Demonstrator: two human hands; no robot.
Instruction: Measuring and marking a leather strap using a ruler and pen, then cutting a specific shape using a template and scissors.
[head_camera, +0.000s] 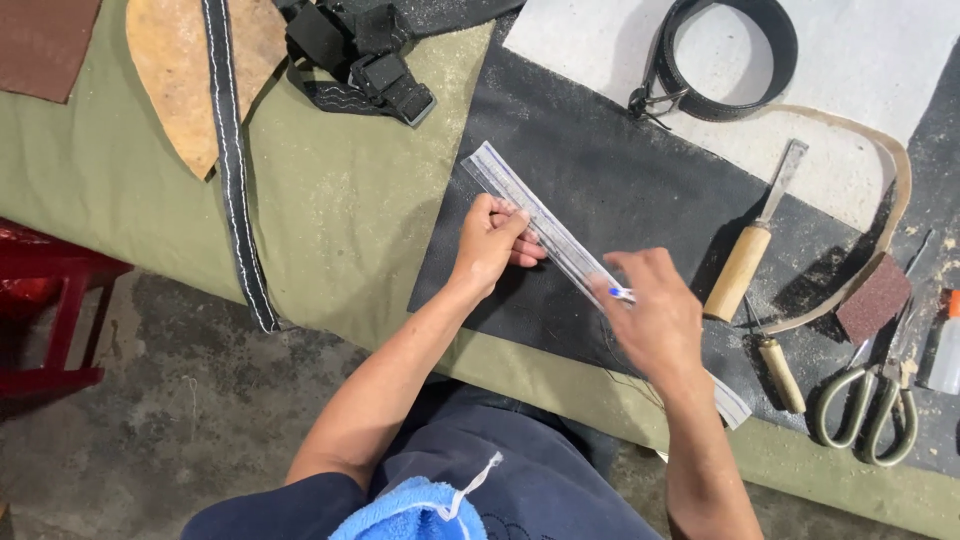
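Note:
A clear plastic ruler (535, 222) lies diagonally on a sheet of black leather (620, 180) spread over the table. My left hand (492, 242) presses its fingertips down on the ruler near the middle. My right hand (655, 318) grips a pen (620, 293) with a blue tip, held against the ruler's edge lower down. The hand covers the lower stretch of the ruler, whose end (732, 403) pokes out past my wrist.
A wooden-handled chisel (750, 250), an awl (778, 370), scissors (872, 405), a sanding block (873, 298), a small bottle (947, 350) and a tan strap (890, 170) lie to the right. A black belt coil (725, 55) sits at the back, black straps (232, 150) on the olive cloth (340, 200). A red stool (50, 300) stands left.

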